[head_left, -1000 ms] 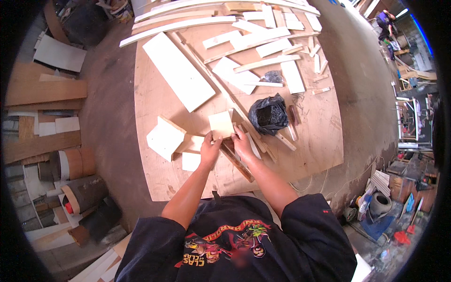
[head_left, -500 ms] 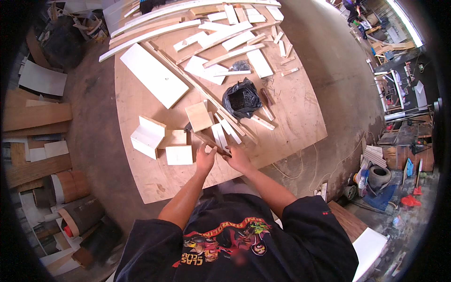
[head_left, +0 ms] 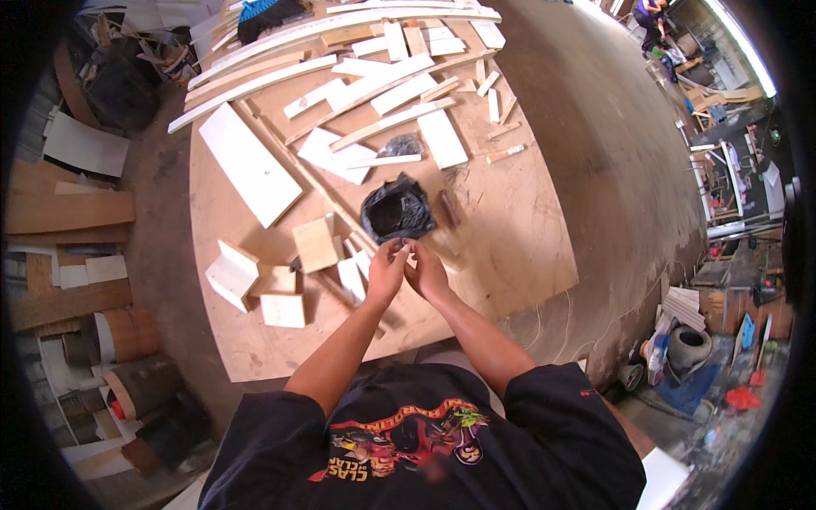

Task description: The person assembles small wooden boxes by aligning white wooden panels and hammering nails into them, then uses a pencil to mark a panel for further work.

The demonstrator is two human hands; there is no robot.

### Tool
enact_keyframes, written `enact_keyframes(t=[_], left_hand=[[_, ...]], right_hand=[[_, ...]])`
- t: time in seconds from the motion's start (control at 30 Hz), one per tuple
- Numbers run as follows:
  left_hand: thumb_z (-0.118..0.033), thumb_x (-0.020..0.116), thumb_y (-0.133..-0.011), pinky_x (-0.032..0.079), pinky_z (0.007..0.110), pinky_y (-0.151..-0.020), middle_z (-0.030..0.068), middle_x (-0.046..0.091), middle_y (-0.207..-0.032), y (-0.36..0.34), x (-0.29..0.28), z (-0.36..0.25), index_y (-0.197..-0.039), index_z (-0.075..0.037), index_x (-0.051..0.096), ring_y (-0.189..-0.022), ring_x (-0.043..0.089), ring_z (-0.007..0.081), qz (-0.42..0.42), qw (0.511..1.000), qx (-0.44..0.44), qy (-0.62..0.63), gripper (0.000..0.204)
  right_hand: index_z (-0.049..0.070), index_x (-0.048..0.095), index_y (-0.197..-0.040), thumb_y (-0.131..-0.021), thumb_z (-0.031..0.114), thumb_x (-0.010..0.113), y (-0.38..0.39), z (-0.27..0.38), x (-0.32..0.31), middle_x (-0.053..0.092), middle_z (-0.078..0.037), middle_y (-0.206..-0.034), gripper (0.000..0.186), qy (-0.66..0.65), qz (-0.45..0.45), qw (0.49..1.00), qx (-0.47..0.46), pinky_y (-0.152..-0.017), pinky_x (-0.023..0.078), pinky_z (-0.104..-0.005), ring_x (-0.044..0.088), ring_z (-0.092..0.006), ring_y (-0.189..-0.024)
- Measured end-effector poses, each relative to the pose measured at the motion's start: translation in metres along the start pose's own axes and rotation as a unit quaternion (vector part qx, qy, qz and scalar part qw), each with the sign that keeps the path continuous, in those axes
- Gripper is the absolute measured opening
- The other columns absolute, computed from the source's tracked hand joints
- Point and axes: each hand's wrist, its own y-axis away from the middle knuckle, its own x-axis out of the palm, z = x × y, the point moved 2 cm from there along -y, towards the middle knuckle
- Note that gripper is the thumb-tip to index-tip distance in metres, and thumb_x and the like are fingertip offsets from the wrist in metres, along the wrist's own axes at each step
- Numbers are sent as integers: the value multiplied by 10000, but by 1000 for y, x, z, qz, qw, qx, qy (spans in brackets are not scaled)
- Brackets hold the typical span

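My left hand [head_left: 388,274] and my right hand [head_left: 428,275] meet at the fingertips, at the near edge of an open black plastic bag [head_left: 415,212]. The fingers of both are pinched together; whatever they hold is too small to make out. Dark contents fill the bag. Left of my hands a tool with a brown handle [head_left: 337,291], apparently a hammer, lies partly beneath a small wooden block [head_left: 317,244] and beside white strips [head_left: 351,280]. A reddish-brown stick-like piece [head_left: 449,208] rests just right of the bag.
A white-faced board assembly [head_left: 233,275] stands at the table's left. Beyond the bag lie a wide white board [head_left: 250,164] and several loose strips and offcuts. A blue-and-black brush [head_left: 265,17] is at the far edge. Another person [head_left: 650,25] is far off at the right.
Both hands have let go of the brown-handled tool, which now lies on the table. They have moved forward to the black bag. The view has shifted slightly.
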Motion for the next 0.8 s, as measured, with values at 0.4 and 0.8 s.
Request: enact_keyframes(t=[0.4,0.8], left_hand=[[-299,528,-1067,366,339,-1123,193,529,-1464,-212,172,-15,-1512,99,372,-1351,481,230,-66,988,-43,137,617],[-277,684,-975,557,327,-769,136,723,-1022,-193,159,-38,-1187,110,653,-884,693,187,-125,976,-140,107,443]], right_hand=[[-25,511,-1378,-903,335,709,-209,-134,-118,591,-284,-1291,628,89,-45,992,82,-1031,438,-517,561,-459,-1185],[-16,708,-1151,-948,343,684,-221,-139,-135,734,-167,-1031,413,-321,67,878,349,-868,521,-412,709,-298,-886]])
